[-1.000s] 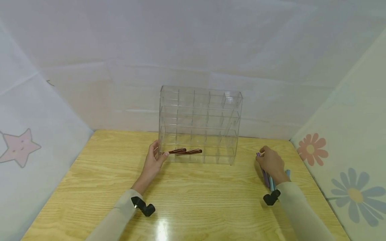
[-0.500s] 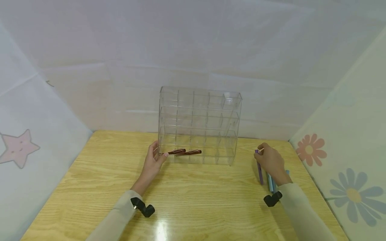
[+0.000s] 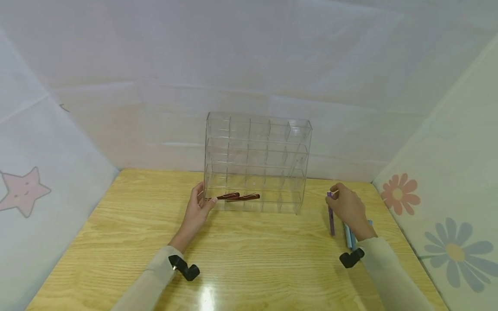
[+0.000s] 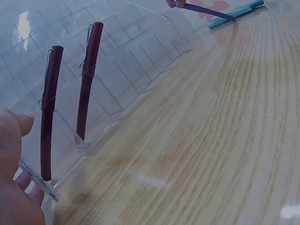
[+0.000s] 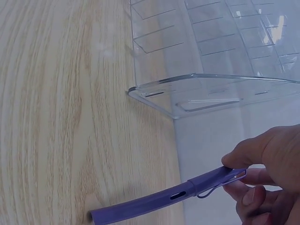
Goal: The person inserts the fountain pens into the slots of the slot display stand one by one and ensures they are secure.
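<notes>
We see the main change at the right hand (image 3: pixel 348 209): a second ago it was at the purple pen (image 3: pixel 331 220) beside the blue pens (image 3: pixel 347 235), and now the purple pen stands apart from them, a little nearer the clear rack (image 3: pixel 256 157). The pen has also swung closer to upright in the head view, though the right wrist view shows it tilted. The right hand pinches it by its upper end, between thumb and fingers, and most of its length hangs free below the grip. We cannot tell whether its lower end clears the table (image 3: pixel 264 259).

The left hand matches the earlier views — it grips the rack at its lower left corner, thumb in front and fingers behind. Two dark red pens (image 4: pixel 86 89) lean in the bottom row of the rack, side by side in neighbouring spaces at the left hand's end, as they did before. The blue pens lie on the table by the right wrist, partly hidden by the arm, so we do not count them.

For the work in hand, we judge that one pen is now singled out and held — it is outside the rack, with a gap of bare table between.
</notes>
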`<state>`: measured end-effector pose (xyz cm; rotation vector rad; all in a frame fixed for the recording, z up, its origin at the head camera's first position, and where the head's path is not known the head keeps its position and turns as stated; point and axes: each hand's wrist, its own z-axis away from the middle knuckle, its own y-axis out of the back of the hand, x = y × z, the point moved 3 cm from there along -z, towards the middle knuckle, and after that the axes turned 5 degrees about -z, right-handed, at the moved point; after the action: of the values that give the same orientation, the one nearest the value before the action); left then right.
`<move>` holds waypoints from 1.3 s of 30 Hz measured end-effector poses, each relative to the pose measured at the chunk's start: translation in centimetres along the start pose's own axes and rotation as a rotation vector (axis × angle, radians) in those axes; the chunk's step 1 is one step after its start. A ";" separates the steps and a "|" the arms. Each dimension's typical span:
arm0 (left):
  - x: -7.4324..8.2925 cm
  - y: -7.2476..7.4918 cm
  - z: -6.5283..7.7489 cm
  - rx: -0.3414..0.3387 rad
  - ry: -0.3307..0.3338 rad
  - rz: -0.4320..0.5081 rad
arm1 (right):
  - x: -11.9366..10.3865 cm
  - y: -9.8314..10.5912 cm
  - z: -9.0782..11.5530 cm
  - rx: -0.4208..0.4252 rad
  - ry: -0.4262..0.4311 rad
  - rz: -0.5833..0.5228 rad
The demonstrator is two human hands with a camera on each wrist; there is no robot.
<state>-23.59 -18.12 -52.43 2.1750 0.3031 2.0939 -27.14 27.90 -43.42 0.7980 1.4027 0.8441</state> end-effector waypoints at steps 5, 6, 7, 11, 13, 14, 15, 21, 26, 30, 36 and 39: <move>0.1 0.0 0.1 0.000 0.000 0.002 | -0.2 0.1 0.2 0.002 0.006 0.000; 0.1 0.0 0.0 0.000 -0.002 0.002 | -0.2 0.2 0.2 0.004 0.009 0.000; 0.1 0.0 0.0 -0.001 -0.006 0.002 | -0.3 0.2 0.3 0.007 0.013 0.001; 0.0 -0.1 0.0 0.000 0.002 -0.007 | -0.5 0.3 0.5 0.022 0.040 -0.007; -0.1 -0.1 -0.1 0.000 0.005 -0.011 | -0.7 0.4 0.6 0.028 0.050 -0.012; -0.1 -0.1 -0.1 0.002 0.009 -0.013 | -0.7 0.4 0.7 0.029 0.054 -0.015; -0.2 -0.1 -0.1 0.003 0.011 -0.014 | -0.7 0.4 0.7 0.031 0.057 -0.015; -0.1 -0.1 0.0 0.007 0.009 -0.016 | -0.9 0.5 0.9 0.037 0.076 -0.018; 0.1 -0.1 0.1 0.010 0.005 -0.012 | -1.3 0.6 1.2 0.042 0.090 -0.029; 0.3 -0.1 0.1 0.009 0.002 -0.008 | -1.6 0.7 1.3 0.042 0.090 -0.030; 0.4 -0.1 0.1 0.003 -0.004 -0.006 | -2.2 1.0 1.5 0.044 0.104 -0.042; 0.4 0.0 0.1 0.002 -0.004 -0.005 | -2.5 1.2 1.5 0.042 0.112 -0.046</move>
<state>-23.47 -17.99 -52.05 2.1767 0.3095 2.0875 -25.62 26.36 -41.16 0.7570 1.5360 0.8371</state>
